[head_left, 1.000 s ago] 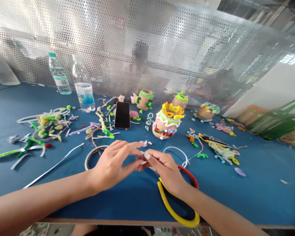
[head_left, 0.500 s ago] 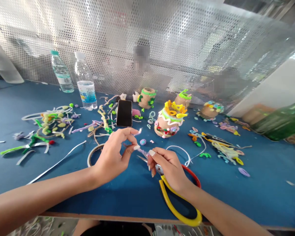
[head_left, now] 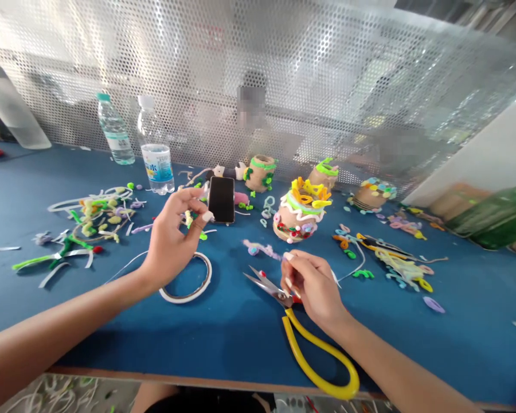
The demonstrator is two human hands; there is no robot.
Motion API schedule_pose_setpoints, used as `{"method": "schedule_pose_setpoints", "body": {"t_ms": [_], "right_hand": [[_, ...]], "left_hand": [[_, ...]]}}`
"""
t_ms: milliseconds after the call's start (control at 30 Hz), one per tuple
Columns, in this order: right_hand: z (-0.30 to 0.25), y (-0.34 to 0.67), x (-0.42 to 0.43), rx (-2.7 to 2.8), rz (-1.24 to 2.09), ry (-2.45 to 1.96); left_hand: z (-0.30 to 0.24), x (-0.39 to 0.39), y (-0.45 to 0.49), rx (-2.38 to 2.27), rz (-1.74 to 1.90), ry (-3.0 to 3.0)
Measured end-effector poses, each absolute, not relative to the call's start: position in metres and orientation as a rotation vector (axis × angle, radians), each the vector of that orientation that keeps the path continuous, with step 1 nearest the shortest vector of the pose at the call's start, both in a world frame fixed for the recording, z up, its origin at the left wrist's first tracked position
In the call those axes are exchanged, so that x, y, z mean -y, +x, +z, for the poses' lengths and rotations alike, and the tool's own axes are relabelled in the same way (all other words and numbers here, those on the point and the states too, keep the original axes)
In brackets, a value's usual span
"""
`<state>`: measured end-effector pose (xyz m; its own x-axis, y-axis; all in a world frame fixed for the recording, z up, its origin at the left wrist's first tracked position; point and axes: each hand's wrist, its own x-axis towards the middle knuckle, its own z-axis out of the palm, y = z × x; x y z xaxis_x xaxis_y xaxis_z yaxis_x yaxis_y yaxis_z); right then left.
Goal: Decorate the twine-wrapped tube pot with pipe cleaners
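My right hand [head_left: 312,284] pinches one end of a short, fuzzy lilac pipe cleaner [head_left: 262,248], which points left above the table. Under that hand lie scissors [head_left: 320,358] with a yellow handle loop, their blades parted and a little red piece beside them. My left hand [head_left: 172,238] is raised near the black phone [head_left: 221,199], thumb and forefinger apart. A small pale bit seems to be at its forefinger tip, too blurred to name. Below the left hand lies a white ring-shaped roll of tape [head_left: 208,275]. Ahead of my right hand stands a jar [head_left: 293,219] trimmed with pipe cleaners.
Further decorated jars [head_left: 261,175] line the back by a perforated metal screen [head_left: 198,74]. Two water bottles [head_left: 157,155] stand at the back left. Pipe cleaner scraps [head_left: 97,221] lie at left, and more bits [head_left: 395,264] at right. A green glass bottle [head_left: 494,215] lies far right.
My left hand has let go of the lilac pipe cleaner and moved left and up, toward the phone. My right hand has shifted slightly right, still holding the piece. More of the tape roll shows.
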<state>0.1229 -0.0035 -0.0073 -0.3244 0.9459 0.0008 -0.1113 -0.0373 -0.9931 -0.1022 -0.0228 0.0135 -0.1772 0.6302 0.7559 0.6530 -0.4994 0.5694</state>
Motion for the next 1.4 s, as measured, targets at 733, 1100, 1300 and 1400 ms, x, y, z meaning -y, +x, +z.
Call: {"method": "schedule_pose_setpoints", "body": {"t_ms": [733, 1100, 1300, 1400], "right_hand": [[-0.009, 0.114, 0.009, 1.789, 1.700, -0.753], [0.001, 0.114, 0.011, 1.950, 1.287, -0.782], [-0.005, 0.118, 0.004, 1.833, 1.285, -0.842], [-0.008, 0.118, 0.000, 1.826, 1.317, -0.872]], "left_hand": [[-0.006, 0.047, -0.079, 0.901, -1.081, -2.586], [-0.010, 0.050, -0.073, 1.014, -1.389, -2.616], [-0.012, 0.045, -0.076, 1.113, -1.644, -2.598], [-0.011, 0.042, -0.079, 1.128, -1.670, -2.560]]}}
